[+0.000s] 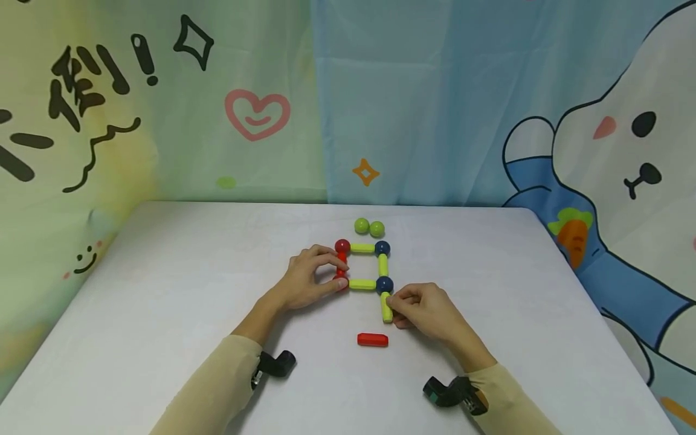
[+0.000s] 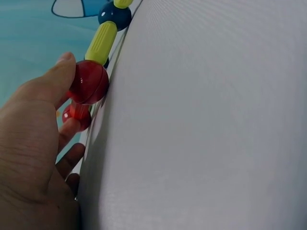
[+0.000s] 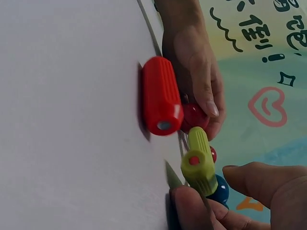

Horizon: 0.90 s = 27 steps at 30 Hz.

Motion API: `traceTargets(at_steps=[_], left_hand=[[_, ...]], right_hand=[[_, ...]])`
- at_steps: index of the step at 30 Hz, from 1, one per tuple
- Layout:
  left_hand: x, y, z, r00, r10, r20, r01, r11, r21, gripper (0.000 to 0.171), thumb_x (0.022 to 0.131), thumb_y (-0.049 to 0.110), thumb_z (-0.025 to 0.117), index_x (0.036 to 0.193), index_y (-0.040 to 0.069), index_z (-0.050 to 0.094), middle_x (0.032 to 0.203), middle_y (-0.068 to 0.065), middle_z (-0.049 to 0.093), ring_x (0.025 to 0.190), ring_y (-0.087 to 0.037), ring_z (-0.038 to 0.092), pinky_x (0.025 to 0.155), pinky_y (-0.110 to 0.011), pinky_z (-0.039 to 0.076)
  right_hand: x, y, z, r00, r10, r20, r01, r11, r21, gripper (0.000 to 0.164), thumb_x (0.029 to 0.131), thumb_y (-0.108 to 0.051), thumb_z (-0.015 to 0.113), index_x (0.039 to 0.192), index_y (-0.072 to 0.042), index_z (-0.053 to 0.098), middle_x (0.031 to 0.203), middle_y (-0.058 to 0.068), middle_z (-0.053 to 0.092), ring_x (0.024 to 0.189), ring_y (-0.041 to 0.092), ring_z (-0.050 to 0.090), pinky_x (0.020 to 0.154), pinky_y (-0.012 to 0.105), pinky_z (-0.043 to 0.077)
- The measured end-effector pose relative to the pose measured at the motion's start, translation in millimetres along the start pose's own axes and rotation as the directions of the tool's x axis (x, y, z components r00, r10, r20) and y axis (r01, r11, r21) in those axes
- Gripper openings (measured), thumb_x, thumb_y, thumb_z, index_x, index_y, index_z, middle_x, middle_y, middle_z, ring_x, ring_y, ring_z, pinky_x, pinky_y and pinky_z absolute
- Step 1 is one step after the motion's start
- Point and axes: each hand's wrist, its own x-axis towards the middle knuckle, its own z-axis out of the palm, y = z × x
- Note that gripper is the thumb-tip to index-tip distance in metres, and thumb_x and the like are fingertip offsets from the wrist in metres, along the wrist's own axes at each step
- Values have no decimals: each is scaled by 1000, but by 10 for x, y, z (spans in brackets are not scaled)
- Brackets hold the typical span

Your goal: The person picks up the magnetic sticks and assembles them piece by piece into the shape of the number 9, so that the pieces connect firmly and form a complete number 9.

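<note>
A square of magnetic rods and balls lies on the table: red balls at the left corners, dark blue balls at the right. My left hand (image 1: pixel 310 278) holds its left side, thumb on the near red ball (image 2: pixel 90 82) and fingertips at the red rod (image 1: pixel 341 261). From the near blue ball (image 1: pixel 384 284) a yellow-green rod (image 3: pixel 199 167) points towards me. My right hand (image 1: pixel 426 308) has this rod between thumb and curled index finger. In the right wrist view the thumb tip (image 3: pixel 235 175) is right beside it. A loose red rod (image 1: pixel 372 340) lies nearer me.
Two green balls (image 1: pixel 369 227) lie beyond the square, towards the far edge of the white table (image 1: pixel 217 241). A printed cloth (image 1: pixel 408 121) hangs behind the table. Black wrist cameras (image 1: pixel 280 364) sit on both sleeves.
</note>
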Motion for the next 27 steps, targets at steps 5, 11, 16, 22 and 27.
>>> traceTargets(at_steps=[5,11,16,22,27], left_hand=[[-4,0,-9,1000,-1,3,1,1000,-1,28,93,44,75,117,31,74,135,2,54,131,-23,45,106,-51,29],[0,-6,-3,1000,5,-1,-5,1000,-10,27,93,43,75,117,32,74,135,3,54,132,-22,44,107,-50,28],[16,-2,12,1000,20,-6,-21,1000,-15,26,93,43,74,117,31,74,135,2,55,132,-23,44,106,-51,29],[19,13,9,1000,-1,-15,1,1000,-9,27,93,43,74,116,30,75,134,2,56,132,-22,45,108,-54,25],[11,19,11,1000,-9,-18,9,1000,-8,27,93,43,75,116,30,75,133,2,57,132,-23,45,109,-55,23]], right_hand=[[79,23,-91,999,-33,-6,33,999,-16,23,100,-25,67,100,-4,74,80,5,71,71,16,71,68,28,60],[206,16,-199,998,-50,-25,48,996,-73,27,102,-30,65,98,-5,73,76,5,70,68,16,70,68,29,59],[323,2,-283,995,-72,-63,64,990,-128,31,102,-34,64,96,-5,72,73,4,69,64,17,69,68,31,55],[491,-37,-325,986,-116,-120,94,981,-168,33,102,-37,64,98,-5,72,72,4,69,65,18,67,69,33,50],[616,-62,-364,974,-143,-174,113,978,-176,36,101,-39,64,100,-5,73,73,5,71,66,19,69,73,34,50]])
